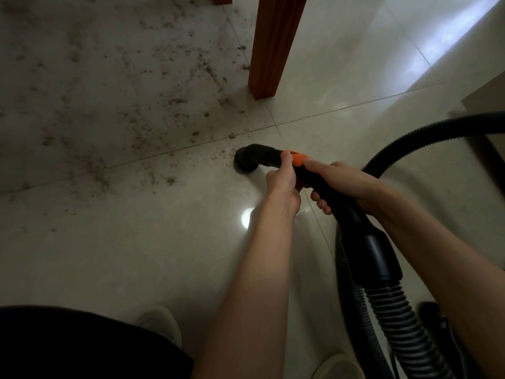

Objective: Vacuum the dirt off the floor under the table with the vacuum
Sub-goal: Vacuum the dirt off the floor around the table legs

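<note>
Both hands were on the vacuum handle (328,187). The left hand (282,184) had its fingers curled around the front part, right by the orange collar (297,159), and the right hand (344,184) was wrapped around the black grip just behind it. The nozzle (247,160) sat on the floor just ahead of the left hand, at the edge of the dirt (131,99), which was scattered ahead and off to the left across the pale glossy tiles (136,255). A wooden table leg (270,47) stood further ahead of the hands. The ribbed hose (404,318) ran back under the right forearm and looped off to the right. Light shoes (161,324) showed at the bottom.
</note>
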Available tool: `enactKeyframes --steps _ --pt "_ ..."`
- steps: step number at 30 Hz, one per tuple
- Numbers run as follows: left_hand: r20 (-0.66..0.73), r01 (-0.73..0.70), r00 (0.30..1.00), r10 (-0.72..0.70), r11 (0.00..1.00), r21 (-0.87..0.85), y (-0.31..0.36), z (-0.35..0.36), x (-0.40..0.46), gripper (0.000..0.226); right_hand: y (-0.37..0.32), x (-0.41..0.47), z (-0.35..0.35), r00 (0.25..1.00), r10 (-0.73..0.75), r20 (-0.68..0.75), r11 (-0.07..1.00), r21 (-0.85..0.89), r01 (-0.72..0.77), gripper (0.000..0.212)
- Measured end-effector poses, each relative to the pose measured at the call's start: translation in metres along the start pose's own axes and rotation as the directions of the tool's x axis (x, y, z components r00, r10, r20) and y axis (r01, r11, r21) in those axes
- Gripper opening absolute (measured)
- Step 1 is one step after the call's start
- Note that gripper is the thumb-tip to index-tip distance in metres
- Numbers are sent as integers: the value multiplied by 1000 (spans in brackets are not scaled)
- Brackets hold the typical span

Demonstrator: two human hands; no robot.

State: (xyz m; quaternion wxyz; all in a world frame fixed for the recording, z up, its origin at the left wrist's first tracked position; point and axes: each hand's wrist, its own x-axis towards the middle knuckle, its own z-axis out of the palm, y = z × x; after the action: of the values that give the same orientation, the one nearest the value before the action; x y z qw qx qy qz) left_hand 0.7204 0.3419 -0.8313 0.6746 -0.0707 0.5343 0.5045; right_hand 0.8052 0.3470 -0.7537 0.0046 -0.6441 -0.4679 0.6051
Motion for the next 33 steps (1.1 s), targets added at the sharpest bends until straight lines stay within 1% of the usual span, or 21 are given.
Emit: enactKeyframes --steps 4,8,12,19,23,28,33 --pt "-14 -13 1000 13 1000 -28 -5 -10 -7 26 -1 -6 2 999 19 48 1000 -19 -18 46" --pt "-53 -47 998 45 999 -27 -6 -15 -9 29 -3 -6 8 998 18 64 999 -50 -15 47" --pt "-52 -43 998 40 998 -55 3 -12 -6 29 -8 -3 11 1000 -12 24 1000 -26 12 46" --pt "-2 -25 1000 25 999 -48 18 4 8 31 -11 13 6 995 -59 -75 998 26 61 46" --pt "29 8 1000 -8 1000 -8 23 12 13 27 -12 23 0 991 -61 -116 996 58 68 42" --pt "29 7 1000 -8 999 37 33 26 18 38 -16 31 -6 984 -56 -169 993 93 73 43" --pt "41 -25 999 23 997 72 41 32 25 38 -23 35 -9 983 -72 -171 986 139 97 45"
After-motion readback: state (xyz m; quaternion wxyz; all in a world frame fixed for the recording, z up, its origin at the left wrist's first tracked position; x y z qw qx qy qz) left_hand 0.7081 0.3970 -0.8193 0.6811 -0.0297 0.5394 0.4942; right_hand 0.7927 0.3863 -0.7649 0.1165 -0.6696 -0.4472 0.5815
